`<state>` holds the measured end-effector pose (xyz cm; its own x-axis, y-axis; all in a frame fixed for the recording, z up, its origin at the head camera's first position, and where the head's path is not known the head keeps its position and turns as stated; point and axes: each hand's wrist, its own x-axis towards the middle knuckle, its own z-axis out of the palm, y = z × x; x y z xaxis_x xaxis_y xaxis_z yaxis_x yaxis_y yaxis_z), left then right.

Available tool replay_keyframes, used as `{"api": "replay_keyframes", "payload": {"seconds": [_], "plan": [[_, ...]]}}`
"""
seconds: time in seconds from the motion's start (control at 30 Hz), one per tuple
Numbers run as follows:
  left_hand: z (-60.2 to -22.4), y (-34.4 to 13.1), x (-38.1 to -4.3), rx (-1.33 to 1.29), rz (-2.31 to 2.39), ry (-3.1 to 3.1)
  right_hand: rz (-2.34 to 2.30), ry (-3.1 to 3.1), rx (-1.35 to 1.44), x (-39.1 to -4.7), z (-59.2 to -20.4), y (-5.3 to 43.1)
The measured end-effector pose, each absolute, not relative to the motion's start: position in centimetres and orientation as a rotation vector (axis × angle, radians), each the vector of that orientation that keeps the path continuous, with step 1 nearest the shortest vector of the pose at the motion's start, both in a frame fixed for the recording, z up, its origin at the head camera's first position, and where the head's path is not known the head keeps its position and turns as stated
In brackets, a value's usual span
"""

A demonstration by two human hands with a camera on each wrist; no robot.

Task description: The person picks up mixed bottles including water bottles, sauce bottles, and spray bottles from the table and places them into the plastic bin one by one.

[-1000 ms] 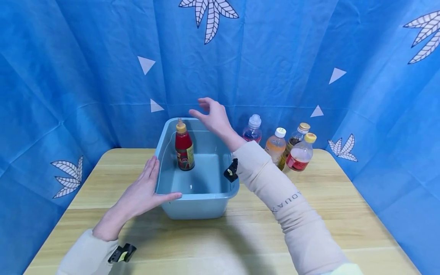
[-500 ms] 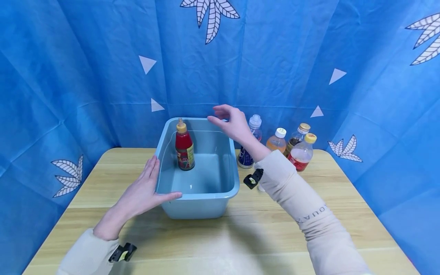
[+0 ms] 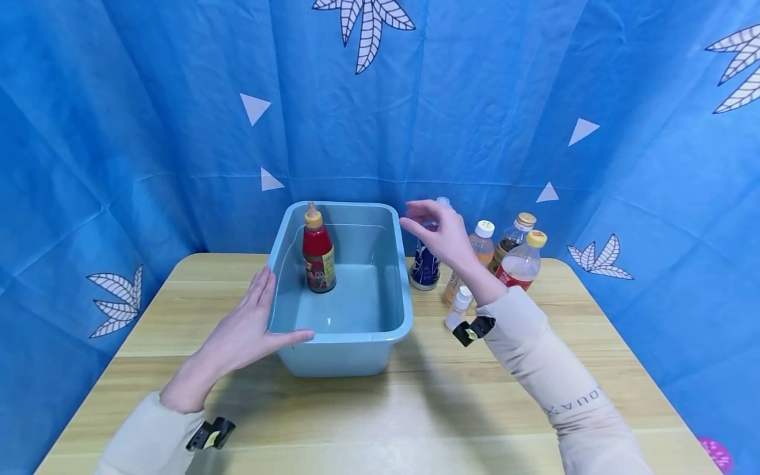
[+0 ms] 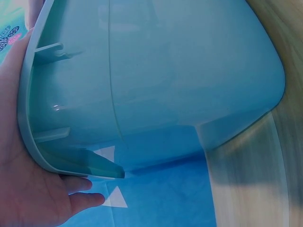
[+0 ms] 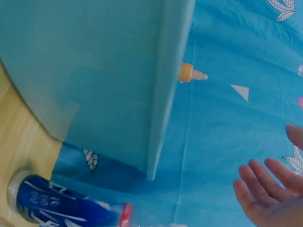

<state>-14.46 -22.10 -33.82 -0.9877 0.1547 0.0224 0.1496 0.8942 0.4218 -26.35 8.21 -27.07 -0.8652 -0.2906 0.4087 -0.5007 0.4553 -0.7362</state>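
My left hand [image 3: 246, 330] rests on the near-left corner of a blue plastic basin [image 3: 338, 356], its thumb along the front rim and its fingers along the left side. In the left wrist view the palm lies against the basin's rim [image 4: 27, 118]. Inside the basin a red sauce bottle [image 3: 318, 258] with a yellow nozzle cap stands upright. My right hand [image 3: 442, 236] is in the air right of the basin, fingers loosely bent and holding nothing. It partly covers a bottle with a dark blue label [image 3: 425, 269], which also shows low in the right wrist view.
Right of the basin stand several more bottles: an orange drink with a white cap [image 3: 482, 244], a dark one with a gold cap [image 3: 509, 241], a red-labelled one with a yellow cap [image 3: 522, 264] and a small white-capped bottle [image 3: 458, 309]. A blue curtain [image 3: 487, 99] closes off the back.
My right hand has moved right and down, from above the basin to over the blue-labelled bottle, uncovering the small white-capped bottle. The left hand, basin and sauce bottle have stayed put.
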Motion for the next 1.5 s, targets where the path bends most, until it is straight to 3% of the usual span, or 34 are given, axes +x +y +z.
{"api": "replay_keyframes", "payload": {"seconds": [0.77, 1.5], "plan": [[-33.6, -22.0, -14.6, 0.214, 0.687, 3.014, 1.464, -2.45, 0.59, -21.3, -30.1, 12.8], [-33.6, -22.0, -14.5, 0.209, 0.666, 3.016, 1.563, -2.461, 0.3, -22.4, -37.2, 17.1]]}}
